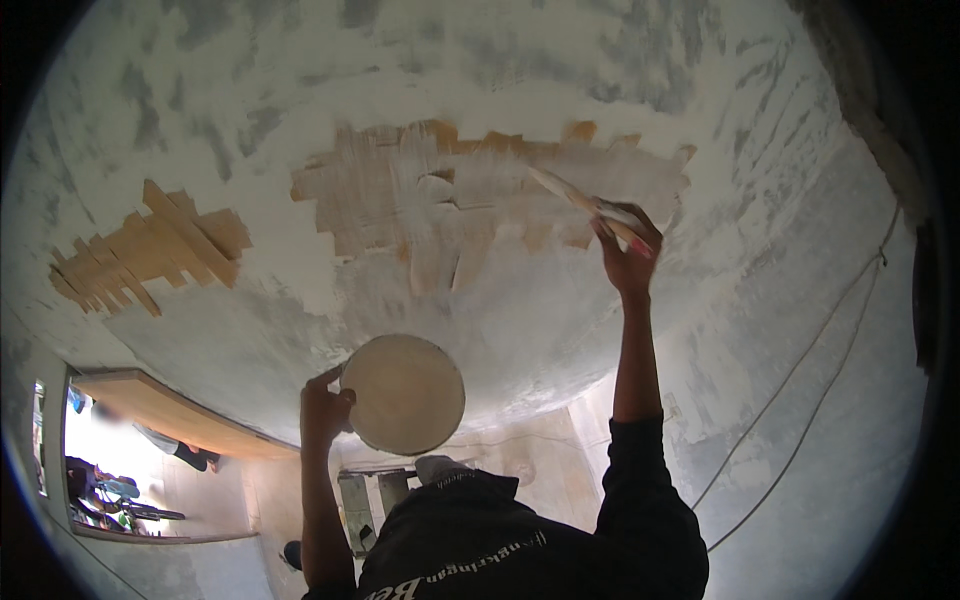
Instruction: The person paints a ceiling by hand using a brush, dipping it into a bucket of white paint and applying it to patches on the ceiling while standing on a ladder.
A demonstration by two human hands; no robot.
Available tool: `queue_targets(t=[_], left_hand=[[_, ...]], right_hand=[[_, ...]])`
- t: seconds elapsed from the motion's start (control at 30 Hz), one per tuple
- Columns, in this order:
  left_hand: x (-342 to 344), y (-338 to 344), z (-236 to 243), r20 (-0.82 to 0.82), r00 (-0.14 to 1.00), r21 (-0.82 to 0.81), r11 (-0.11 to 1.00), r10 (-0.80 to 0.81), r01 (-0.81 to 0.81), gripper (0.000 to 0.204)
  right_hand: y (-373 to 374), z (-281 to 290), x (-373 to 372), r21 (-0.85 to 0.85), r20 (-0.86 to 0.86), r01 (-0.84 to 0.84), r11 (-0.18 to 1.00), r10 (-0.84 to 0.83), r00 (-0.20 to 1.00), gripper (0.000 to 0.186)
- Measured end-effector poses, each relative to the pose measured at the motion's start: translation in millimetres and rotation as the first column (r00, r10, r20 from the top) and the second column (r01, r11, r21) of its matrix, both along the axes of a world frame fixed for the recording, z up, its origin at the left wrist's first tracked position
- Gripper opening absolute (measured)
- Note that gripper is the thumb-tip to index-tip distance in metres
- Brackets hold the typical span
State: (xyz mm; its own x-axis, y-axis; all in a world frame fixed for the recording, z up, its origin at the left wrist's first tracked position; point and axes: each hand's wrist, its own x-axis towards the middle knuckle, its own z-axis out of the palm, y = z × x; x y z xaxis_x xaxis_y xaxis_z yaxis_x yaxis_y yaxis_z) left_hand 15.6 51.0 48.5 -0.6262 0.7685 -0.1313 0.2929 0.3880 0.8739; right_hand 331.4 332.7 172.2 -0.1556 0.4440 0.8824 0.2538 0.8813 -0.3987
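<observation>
My left hand (323,408) is closed on the edge of a round, pale beige tub (403,395), held below the brown patches. Whether its pale disc is the contents or the base, I cannot tell. My right hand (630,250) grips a long flat tool (568,190), smeared white, with a red spot by the fingers; its exact kind is unclear. The tool's tip lies at the wide patch of brown strips (480,200), which is partly covered with a thin whitish coat. Farther left, a smaller patch of bare brown strips (160,245) sits on the grey-white surface (250,330).
At the lower left is an open doorway with a brown wooden door (190,405); a bicycle (140,510) and part of a person (180,447) show beyond. Two thin ropes (812,345) hang at the right. Something like a dark stool (357,505) stands below.
</observation>
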Motion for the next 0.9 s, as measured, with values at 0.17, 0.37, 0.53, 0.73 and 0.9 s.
queue_targets(t=[0.17, 0.37, 0.53, 0.73, 0.9], left_hand=[[-13, -5, -24, 0.009, 1.0, 0.01, 1.0, 0.015, -0.015, 0.053], [-8, -7, -38, -0.197, 0.979, 0.176, 0.984, 0.045, -0.01, 0.052], [2, -7, -55, -0.105, 0.995, 0.053, 0.999, -0.004, 0.009, 0.053], [24, 5, -56, -0.02, 0.998, 0.007, 0.998, -0.056, 0.056, 0.054], [25, 6, -56, -0.023, 0.999, -0.005, 1.0, -0.025, 0.025, 0.054]], right_hand=[[-17, -20, 16, 0.007, -0.038, -0.02, 1.0, 0.02, 0.999, 0.012], [-25, -83, 9, -0.218, -0.006, -0.174, 0.96, 0.177, 0.984, 0.017], [-48, -163, -29, -0.468, 0.136, -0.316, 0.826, 0.42, 0.897, 0.018], [-9, -231, -64, -0.115, 0.42, -0.247, 0.962, 0.273, 0.866, 0.016], [-7, -197, -57, -0.247, 0.343, -0.147, 0.958, 0.229, 0.911, 0.02]])
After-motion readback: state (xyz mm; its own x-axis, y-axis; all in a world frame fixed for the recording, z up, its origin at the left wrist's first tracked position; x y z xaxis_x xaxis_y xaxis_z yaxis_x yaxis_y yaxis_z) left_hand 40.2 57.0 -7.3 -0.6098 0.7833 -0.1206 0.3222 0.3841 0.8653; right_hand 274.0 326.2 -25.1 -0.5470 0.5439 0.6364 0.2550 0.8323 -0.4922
